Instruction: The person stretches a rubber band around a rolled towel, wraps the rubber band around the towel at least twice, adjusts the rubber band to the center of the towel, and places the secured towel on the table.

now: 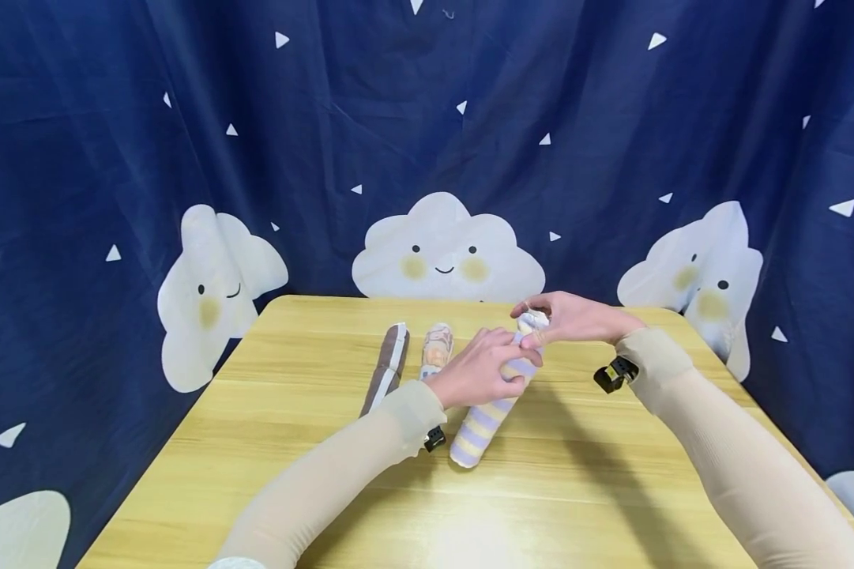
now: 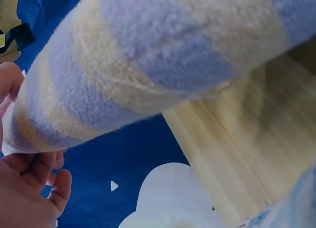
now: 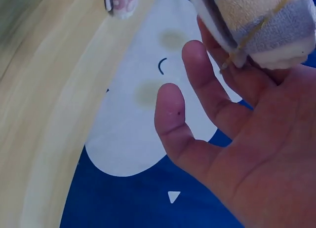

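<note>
A long plush tube (image 1: 490, 416) with lavender and cream stripes slants up from the table between both hands. My left hand (image 1: 485, 365) grips it below its far end, fingers wrapped over the stripes. At that far end, my right hand (image 1: 572, 318) pinches the bunched white edge between thumb and forefinger. In the right wrist view, a loose yellowish thread hangs from the striped fabric (image 3: 276, 25), and the other fingers spread away from it. The left wrist view shows the striped side (image 2: 163, 45) close up, with a seam line along it.
Left of the hands, a brown tube with a white stripe (image 1: 391, 356) and a pink-patterned tube (image 1: 438, 344) lie on the wooden table (image 1: 270, 442). My left forearm partly covers both. Behind the table hangs a dark blue curtain (image 1: 313, 142) with clouds.
</note>
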Available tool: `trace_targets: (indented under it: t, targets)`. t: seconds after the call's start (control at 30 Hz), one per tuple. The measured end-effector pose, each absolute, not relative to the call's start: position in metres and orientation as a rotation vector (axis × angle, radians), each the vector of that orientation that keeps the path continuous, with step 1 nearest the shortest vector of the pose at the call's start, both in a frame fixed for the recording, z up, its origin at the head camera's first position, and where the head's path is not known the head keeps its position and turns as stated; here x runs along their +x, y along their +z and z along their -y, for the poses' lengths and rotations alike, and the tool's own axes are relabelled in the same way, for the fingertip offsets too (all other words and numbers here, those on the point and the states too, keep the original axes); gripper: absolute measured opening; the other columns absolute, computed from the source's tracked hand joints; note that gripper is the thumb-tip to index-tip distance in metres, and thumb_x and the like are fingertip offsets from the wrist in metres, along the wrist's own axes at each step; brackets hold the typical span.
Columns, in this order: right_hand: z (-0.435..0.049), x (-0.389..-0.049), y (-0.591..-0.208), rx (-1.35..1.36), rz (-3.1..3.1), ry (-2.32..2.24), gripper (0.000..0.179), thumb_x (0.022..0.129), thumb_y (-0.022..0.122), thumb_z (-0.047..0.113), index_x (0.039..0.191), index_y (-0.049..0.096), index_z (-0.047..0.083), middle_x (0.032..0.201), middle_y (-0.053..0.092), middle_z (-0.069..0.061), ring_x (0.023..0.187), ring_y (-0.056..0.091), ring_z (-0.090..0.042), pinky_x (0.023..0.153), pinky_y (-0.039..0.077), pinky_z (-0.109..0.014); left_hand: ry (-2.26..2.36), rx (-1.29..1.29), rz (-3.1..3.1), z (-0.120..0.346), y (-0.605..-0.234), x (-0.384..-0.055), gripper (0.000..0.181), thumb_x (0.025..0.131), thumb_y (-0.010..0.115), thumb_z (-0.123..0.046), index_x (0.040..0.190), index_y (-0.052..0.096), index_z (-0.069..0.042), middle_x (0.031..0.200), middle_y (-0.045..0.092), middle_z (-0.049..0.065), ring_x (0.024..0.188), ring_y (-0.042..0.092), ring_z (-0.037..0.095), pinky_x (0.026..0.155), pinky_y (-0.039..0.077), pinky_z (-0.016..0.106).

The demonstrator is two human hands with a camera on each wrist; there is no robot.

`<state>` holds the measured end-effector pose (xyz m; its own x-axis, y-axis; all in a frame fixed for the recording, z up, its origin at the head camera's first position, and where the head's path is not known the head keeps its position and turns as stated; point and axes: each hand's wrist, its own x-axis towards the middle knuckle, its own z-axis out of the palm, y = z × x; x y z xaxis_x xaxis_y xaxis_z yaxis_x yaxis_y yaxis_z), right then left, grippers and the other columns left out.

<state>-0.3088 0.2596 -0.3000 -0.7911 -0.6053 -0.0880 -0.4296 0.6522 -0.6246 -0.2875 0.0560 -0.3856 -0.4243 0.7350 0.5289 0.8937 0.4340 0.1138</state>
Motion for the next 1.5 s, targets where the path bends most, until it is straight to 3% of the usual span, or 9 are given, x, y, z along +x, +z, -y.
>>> trace_targets:
  t: [0.23, 0.4, 0.63, 0.77, 0.87, 1.03, 1.13, 1.27, 1.5]
  targets:
    - [-0.257, -0.314, -0.295, -0.928, -2.484, -0.794, 0.029, 0.074, 0.074, 0.038, 0.093, 0.067, 0.017, 0.084, 0.064, -0.002, 0.071, 0.058, -0.016, 0.065, 0.047, -0.027, -0.524, -1.404, 2.281, -0.054, -0.387, -0.286, 0.028, 0.077, 0.058, -0.027, 0.104, 0.062, -0.033, 0.105, 0.055, -0.018, 0.098, 0.045, 0.003, 0.086, 0.032, 0.026]
    - [-0.256, -0.312, -0.286, -0.948, -2.477, -0.709, 0.025, 0.071, 0.076, 0.039, 0.08, 0.069, 0.017, 0.073, 0.063, -0.001, 0.062, 0.053, -0.012, 0.058, 0.043, -0.024, -0.523, -1.398, 2.241, -0.054, -0.39, -0.286, 0.028, 0.077, 0.057, -0.027, 0.103, 0.062, -0.035, 0.103, 0.054, -0.018, 0.098, 0.045, 0.003, 0.085, 0.032, 0.025]
    - [-0.254, -0.307, -0.277, -1.012, -2.528, -0.661, 0.049, 0.068, 0.079, 0.038, 0.112, 0.066, 0.02, 0.106, 0.067, 0.006, 0.091, 0.06, -0.012, 0.078, 0.048, -0.029, -0.55, -1.382, 2.253, -0.053, -0.388, -0.286, 0.028, 0.078, 0.056, -0.026, 0.103, 0.061, -0.036, 0.11, 0.053, -0.019, 0.1, 0.046, 0.0, 0.087, 0.031, 0.026]
    - [-0.253, -0.306, -0.278, -1.039, -2.582, -0.664, 0.053, 0.067, 0.08, 0.032, 0.117, 0.063, 0.027, 0.12, 0.06, 0.01, 0.101, 0.056, -0.011, 0.081, 0.047, -0.03, -0.539, -1.378, 2.291, -0.052, -0.386, -0.285, 0.028, 0.077, 0.057, -0.026, 0.103, 0.062, -0.033, 0.104, 0.054, -0.018, 0.095, 0.045, 0.0, 0.087, 0.031, 0.028]
    - [-0.252, -0.306, -0.28, -1.081, -2.606, -0.624, 0.056, 0.067, 0.081, 0.024, 0.119, 0.061, 0.03, 0.123, 0.058, 0.014, 0.1, 0.056, -0.009, 0.079, 0.046, -0.028, -0.504, -1.388, 2.326, -0.051, -0.384, -0.284, 0.028, 0.077, 0.058, -0.026, 0.104, 0.062, -0.032, 0.102, 0.054, -0.017, 0.094, 0.045, 0.002, 0.085, 0.031, 0.029]
    - [-0.245, -0.305, -0.278, -1.135, -2.655, -0.427, 0.052, 0.064, 0.079, 0.017, 0.115, 0.065, 0.022, 0.095, 0.067, 0.014, 0.069, 0.056, -0.009, 0.062, 0.047, -0.025, -0.416, -1.398, 2.344, -0.05, -0.383, -0.285, 0.028, 0.077, 0.058, -0.027, 0.103, 0.06, -0.034, 0.097, 0.051, -0.016, 0.094, 0.044, 0.003, 0.082, 0.03, 0.029]
    - [-0.24, -0.303, -0.274, -1.041, -2.665, -0.324, 0.037, 0.061, 0.082, 0.026, 0.096, 0.071, 0.021, 0.075, 0.065, 0.011, 0.061, 0.053, -0.009, 0.057, 0.046, -0.026, -0.414, -1.395, 2.317, -0.051, -0.383, -0.285, 0.028, 0.076, 0.058, -0.026, 0.102, 0.059, -0.035, 0.095, 0.051, -0.017, 0.092, 0.044, 0.003, 0.079, 0.028, 0.028]
    - [-0.236, -0.302, -0.27, -0.914, -2.663, -0.237, 0.029, 0.057, 0.084, 0.039, 0.075, 0.067, 0.023, 0.072, 0.062, 0.006, 0.06, 0.053, -0.01, 0.057, 0.045, -0.026, -0.445, -1.378, 2.266, -0.05, -0.384, -0.284, 0.028, 0.075, 0.056, -0.024, 0.101, 0.059, -0.035, 0.089, 0.05, -0.016, 0.086, 0.042, 0.003, 0.077, 0.027, 0.028]
    - [-0.237, -0.298, -0.265, -0.869, -2.57, -0.393, 0.033, 0.061, 0.082, 0.037, 0.08, 0.064, 0.016, 0.074, 0.063, 0.003, 0.062, 0.054, -0.011, 0.059, 0.045, -0.027, -0.508, -1.331, 2.134, -0.05, -0.389, -0.284, 0.026, 0.075, 0.058, -0.025, 0.101, 0.059, -0.03, 0.087, 0.051, -0.014, 0.09, 0.045, 0.005, 0.08, 0.028, 0.026]
